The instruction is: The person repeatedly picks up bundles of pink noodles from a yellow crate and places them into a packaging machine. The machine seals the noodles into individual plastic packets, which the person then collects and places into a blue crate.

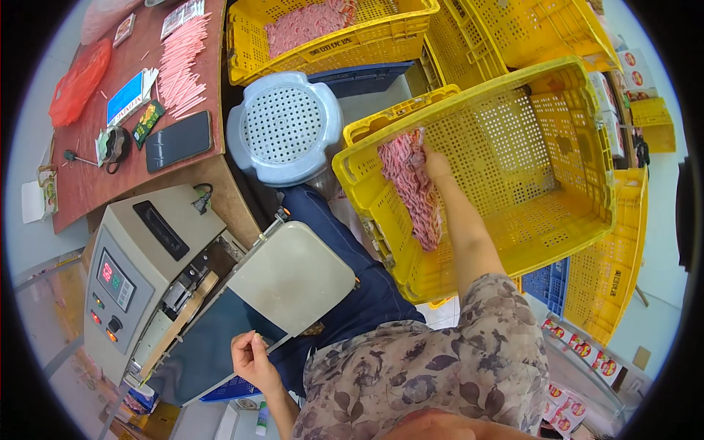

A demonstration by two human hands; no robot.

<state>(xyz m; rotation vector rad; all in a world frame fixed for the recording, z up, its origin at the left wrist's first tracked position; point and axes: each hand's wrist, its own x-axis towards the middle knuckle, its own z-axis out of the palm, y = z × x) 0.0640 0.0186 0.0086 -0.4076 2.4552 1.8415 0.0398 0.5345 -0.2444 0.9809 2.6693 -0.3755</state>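
Note:
My right hand (438,166) reaches into a large yellow plastic crate (506,213) and touches a heap of narrow pink-and-white strips (412,192) along its left side. Its fingers are mostly hidden, so their grip does not show. My left hand (253,361) is raised over the dark, flat bed (209,348) of a beige machine, thumb and fingers pinched together. Whatever the pinch may hold is too small to make out. Beside that hand is the machine's pale, rounded plate (291,277).
The beige machine (139,275) has a lit display panel. A light-blue stool (284,126) stands ahead. On the red-brown table (88,169) lie a phone (179,142), pink sticks (182,70) and a red plastic bag (79,82). Another yellow crate (352,40) holds more pink pieces.

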